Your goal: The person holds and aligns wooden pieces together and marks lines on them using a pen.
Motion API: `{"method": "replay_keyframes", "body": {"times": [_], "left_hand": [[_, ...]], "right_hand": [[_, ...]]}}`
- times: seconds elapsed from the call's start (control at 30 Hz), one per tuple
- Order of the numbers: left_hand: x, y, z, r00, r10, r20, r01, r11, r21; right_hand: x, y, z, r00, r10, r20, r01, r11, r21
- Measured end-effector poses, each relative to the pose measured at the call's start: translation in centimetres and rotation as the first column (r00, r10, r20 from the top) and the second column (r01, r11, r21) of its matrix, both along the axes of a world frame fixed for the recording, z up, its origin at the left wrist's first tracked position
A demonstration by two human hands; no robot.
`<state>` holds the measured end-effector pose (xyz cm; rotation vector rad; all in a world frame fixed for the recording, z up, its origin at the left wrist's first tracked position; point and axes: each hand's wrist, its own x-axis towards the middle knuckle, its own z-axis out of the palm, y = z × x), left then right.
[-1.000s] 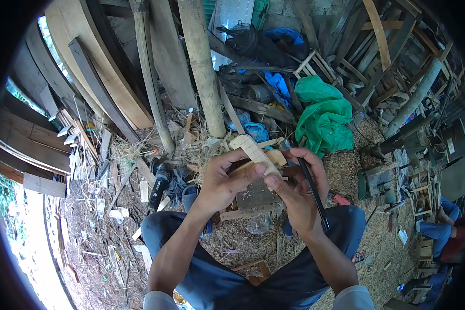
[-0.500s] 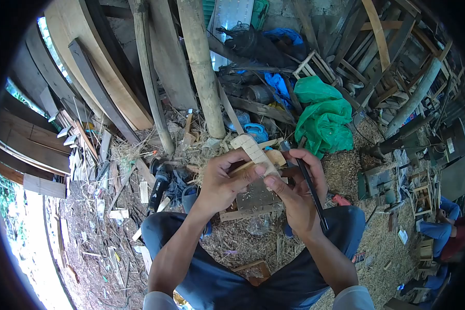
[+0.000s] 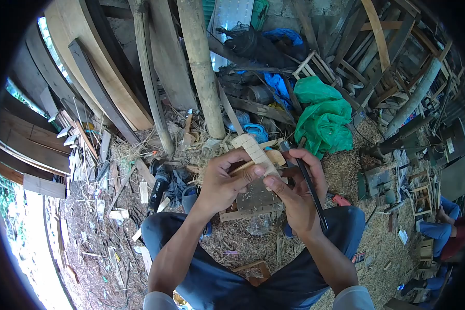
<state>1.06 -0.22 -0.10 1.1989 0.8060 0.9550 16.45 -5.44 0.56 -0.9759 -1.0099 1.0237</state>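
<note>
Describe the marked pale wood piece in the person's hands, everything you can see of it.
The pale wood piece looks narrow and flat-faced, with a rounded upper end and thin dark lines across its face. It slants from upper left to lower right in the view, held in the air. The left hand grips it, thumb on its face; the right hand has its thumb near the lower end, partly hiding it.

One marked block (image 3: 250, 146) — one black rod (image 3: 312, 192)
</note>
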Motion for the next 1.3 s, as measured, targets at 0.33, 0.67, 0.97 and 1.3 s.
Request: {"method": "replay_keyframes", "body": {"times": [0.33, 0.67, 0.97, 1.3], "left_hand": [[-0.15, -0.01, -0.23, 1.0, -0.007, 0.02, 0.007, 1.0, -0.009], [-0.27, 0.01, -0.25, 0.999, -0.013, 0.032, 0.014, 1.0, -0.026], [-0.4, 0.08, -0.16, 1.0, -0.016, -0.026, 0.016, 1.0, -0.007], [-0.43, 0.08, -0.13, 1.0, -0.01, -0.014, 0.01, 1.0, -0.009]], "right_hand": [[-0.01, 0.01, 0.08, 0.999, 0.025, -0.045, -0.024, 1.0, 0.008], [0.03, 0.01, 0.21, 0.998, 0.028, -0.048, -0.029, 0.999, -0.02], [0.01, 0.0, 0.35, 0.999, 0.024, -0.04, -0.025, 0.999, -0.023], [0.13, 0.1, 0.23, 0.999, 0.035, -0.04, -0.035, 0.999, -0.008]]}}
